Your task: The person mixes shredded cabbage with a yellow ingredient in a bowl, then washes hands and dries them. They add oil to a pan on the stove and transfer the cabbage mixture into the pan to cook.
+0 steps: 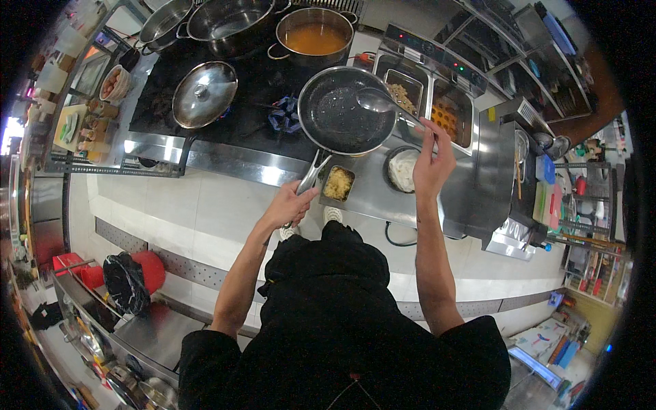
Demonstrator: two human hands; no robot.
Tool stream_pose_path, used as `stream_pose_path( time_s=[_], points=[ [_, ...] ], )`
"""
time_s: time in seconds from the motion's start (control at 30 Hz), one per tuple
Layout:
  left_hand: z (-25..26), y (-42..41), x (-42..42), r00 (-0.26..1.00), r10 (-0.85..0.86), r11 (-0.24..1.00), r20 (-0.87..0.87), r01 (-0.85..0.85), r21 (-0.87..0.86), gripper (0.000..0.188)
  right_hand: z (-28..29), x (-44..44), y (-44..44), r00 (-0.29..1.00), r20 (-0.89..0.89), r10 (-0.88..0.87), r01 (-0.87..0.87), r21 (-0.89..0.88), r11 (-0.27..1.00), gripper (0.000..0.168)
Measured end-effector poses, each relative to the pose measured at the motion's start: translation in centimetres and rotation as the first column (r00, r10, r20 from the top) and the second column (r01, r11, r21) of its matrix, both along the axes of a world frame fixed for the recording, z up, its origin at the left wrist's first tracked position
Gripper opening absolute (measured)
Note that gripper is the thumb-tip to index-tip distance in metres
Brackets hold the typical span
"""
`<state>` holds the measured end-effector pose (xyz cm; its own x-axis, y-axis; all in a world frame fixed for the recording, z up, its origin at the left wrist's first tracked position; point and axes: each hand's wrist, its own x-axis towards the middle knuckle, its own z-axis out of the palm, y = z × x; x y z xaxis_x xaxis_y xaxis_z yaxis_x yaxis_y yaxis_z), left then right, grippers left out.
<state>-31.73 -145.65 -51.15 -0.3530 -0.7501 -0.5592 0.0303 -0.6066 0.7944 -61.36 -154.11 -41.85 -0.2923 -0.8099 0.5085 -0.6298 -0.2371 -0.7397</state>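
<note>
My left hand (293, 204) grips the metal handle of a dark frying pan (341, 120). The pan hangs over the right part of the stove and the steel counter's edge, with a wet, speckled inside. In my right hand (433, 159) is the handle of a metal ladle or large spoon (376, 100), its bowl over the pan's right side. Below the pan stands a small metal tub of chopped yellowish food (339, 184), perhaps minced garlic. A round dark bowl with a white substance (403, 170) sits left of my right wrist.
A lit burner (285, 114) shows blue flame left of the pan. Nearby are a lidded pan (205, 95), a pot of orange-brown liquid (315, 38) and a large steel pot (230, 20). Heated wells with orange pieces (444, 119) and pale food (402, 97) lie to the right.
</note>
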Motion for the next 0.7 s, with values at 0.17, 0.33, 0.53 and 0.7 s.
stream_pose_path(
  time_s=[0.17,0.33,0.53,0.7],
  points=[
    [1.8,0.3,0.2,0.983,-0.064,0.998,0.17,0.064,0.005,0.027,-3.0,-1.6,0.1,0.982,0.163,-0.09,0.057,0.197,0.979,0.023],
    [3.1,0.0,0.2,0.896,-0.097,0.982,0.433,0.157,-0.107,0.028,-8.4,-3.6,0.2,0.891,0.443,-0.1,-0.002,0.223,0.975,0.027],
    [2.5,-0.8,-0.4,0.85,-0.039,0.989,0.526,0.109,-0.104,0.032,-12.3,-5.7,0.8,0.816,0.537,-0.213,0.043,0.311,0.95,0.025],
    [2.0,-1.4,-1.3,0.821,-0.028,0.97,0.57,0.161,-0.183,0.034,-13.9,-6.4,1.5,0.701,0.629,-0.337,0.124,0.358,0.926,0.025]
  ],
)
